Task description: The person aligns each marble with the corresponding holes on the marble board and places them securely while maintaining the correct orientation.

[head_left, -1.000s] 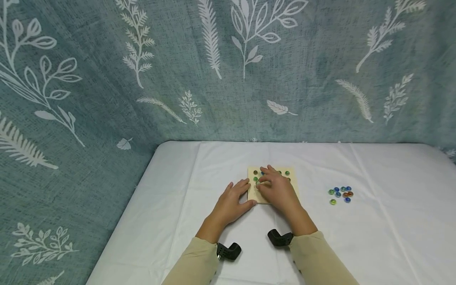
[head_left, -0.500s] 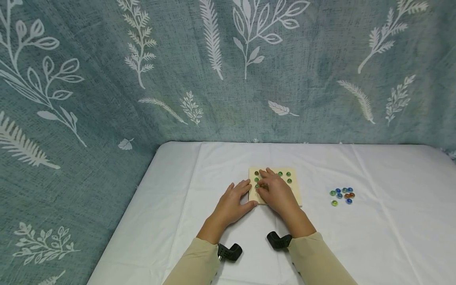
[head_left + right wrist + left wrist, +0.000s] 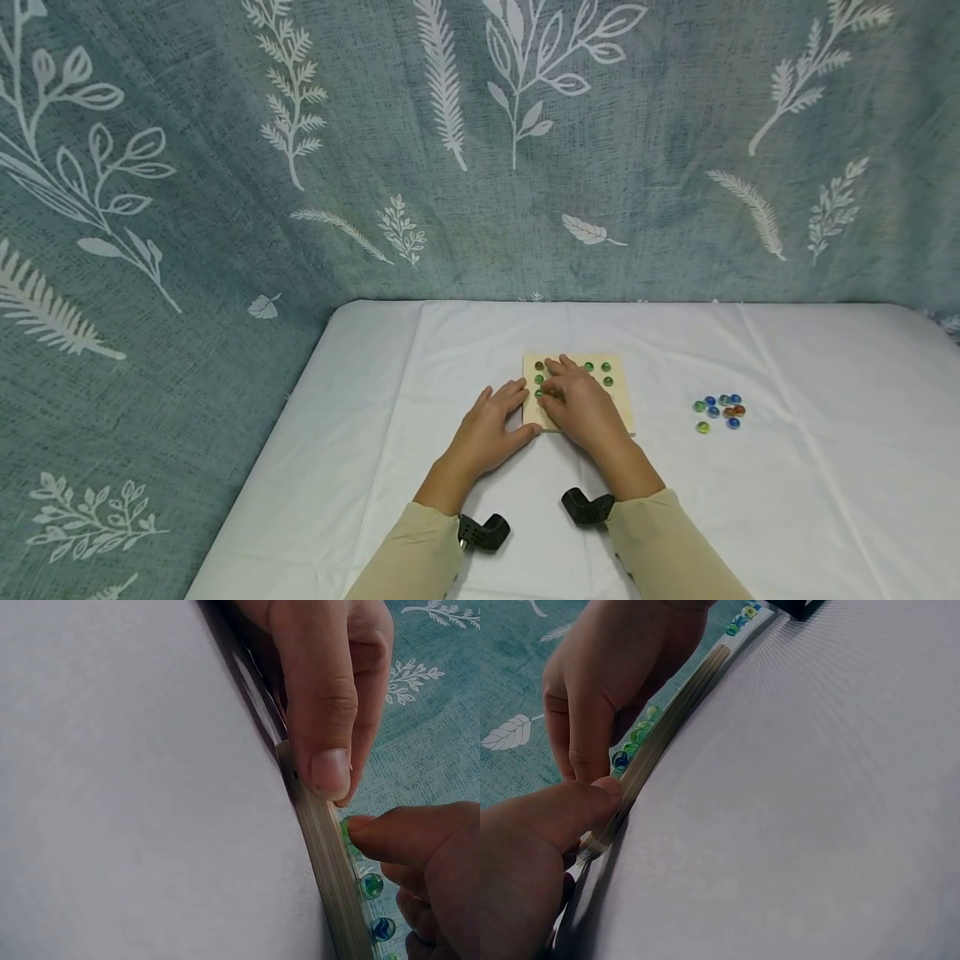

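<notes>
A thin pale wooden board (image 3: pixel 626 402) lies on the white cloth, with glass marbles (image 3: pixel 607 381) set in rows on it. My left hand (image 3: pixel 487 429) holds the board's near left corner, thumb along the front edge and fingers at the left side. Over the board, my right hand (image 3: pixel 585 404) has its thumb and a finger at a green marble (image 3: pixel 347 831) near the left side. The right wrist view shows that thumb touching the marble. Part of the rows is hidden beneath the right hand.
Several loose marbles (image 3: pixel 713 412), blue, green and amber, lie in a cluster on the white cloth (image 3: pixel 750 500) right of the board. A blue-green curtain (image 3: pixel 480 233) with white leaf prints hangs behind and to the left.
My right hand has lowered slightly, and the green marble at its fingertips now sits lower, in line with the left column. The left hand stays at the corner.
</notes>
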Action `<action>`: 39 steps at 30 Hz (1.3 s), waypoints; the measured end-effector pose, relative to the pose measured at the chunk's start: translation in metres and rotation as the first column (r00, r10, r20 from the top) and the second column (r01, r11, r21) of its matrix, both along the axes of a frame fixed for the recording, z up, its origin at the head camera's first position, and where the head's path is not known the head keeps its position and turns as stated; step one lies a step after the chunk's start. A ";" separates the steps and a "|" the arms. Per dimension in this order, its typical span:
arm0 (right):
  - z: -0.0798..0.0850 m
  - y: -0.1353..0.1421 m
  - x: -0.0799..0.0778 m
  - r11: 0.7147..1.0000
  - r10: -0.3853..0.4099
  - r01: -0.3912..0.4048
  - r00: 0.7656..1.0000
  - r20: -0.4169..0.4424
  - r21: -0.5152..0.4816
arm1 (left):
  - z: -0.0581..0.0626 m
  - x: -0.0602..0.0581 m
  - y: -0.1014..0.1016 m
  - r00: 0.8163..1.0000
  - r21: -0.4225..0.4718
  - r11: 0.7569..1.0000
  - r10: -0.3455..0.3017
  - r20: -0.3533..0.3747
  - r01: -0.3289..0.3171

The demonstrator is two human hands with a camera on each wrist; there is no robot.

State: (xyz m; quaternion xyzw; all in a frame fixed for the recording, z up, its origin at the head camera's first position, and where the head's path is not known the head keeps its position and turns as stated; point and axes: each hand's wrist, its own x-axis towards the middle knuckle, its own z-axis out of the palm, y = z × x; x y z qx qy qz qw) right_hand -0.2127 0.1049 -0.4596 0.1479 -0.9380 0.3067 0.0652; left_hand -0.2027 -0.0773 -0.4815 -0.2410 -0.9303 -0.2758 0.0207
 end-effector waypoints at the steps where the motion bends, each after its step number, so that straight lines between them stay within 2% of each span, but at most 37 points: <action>1: 0.001 0.001 0.000 1.000 -0.001 0.001 1.000 0.003 0.000 | 0.000 0.000 0.000 1.000 -0.003 1.000 0.001 -0.001 -0.001; 8: 0.014 0.018 0.001 0.994 -0.057 0.061 0.997 0.048 -0.090 | -0.001 -0.001 0.001 1.000 -0.028 1.000 0.015 0.018 -0.014; 12: 0.022 0.035 -0.001 0.987 -0.116 0.125 0.989 0.090 -0.098 | 0.000 -0.002 0.002 0.999 -0.023 0.999 0.024 0.037 -0.023; 18: 0.032 0.080 0.000 0.975 -0.188 0.205 0.966 0.175 -0.087 | 0.000 -0.002 0.003 0.999 -0.006 1.000 0.029 0.046 -0.029; 25: 0.044 0.136 0.014 0.973 -0.193 0.221 0.933 0.303 -0.063 | 0.000 0.000 0.002 0.998 0.004 0.999 0.033 0.059 -0.033; 31: 0.041 0.174 0.020 0.974 -0.214 0.227 0.901 0.376 0.010 | -0.002 -0.001 0.002 0.998 0.006 0.999 0.035 0.059 -0.035; 35: 0.033 0.187 0.021 0.973 -0.226 0.226 0.901 0.369 0.045 | -0.004 -0.001 0.002 0.998 0.005 0.999 0.035 0.057 -0.035; 39: 0.028 0.193 0.023 0.972 -0.228 0.231 0.901 0.369 0.038 | -0.003 -0.001 0.003 0.998 0.003 0.999 0.034 0.054 -0.034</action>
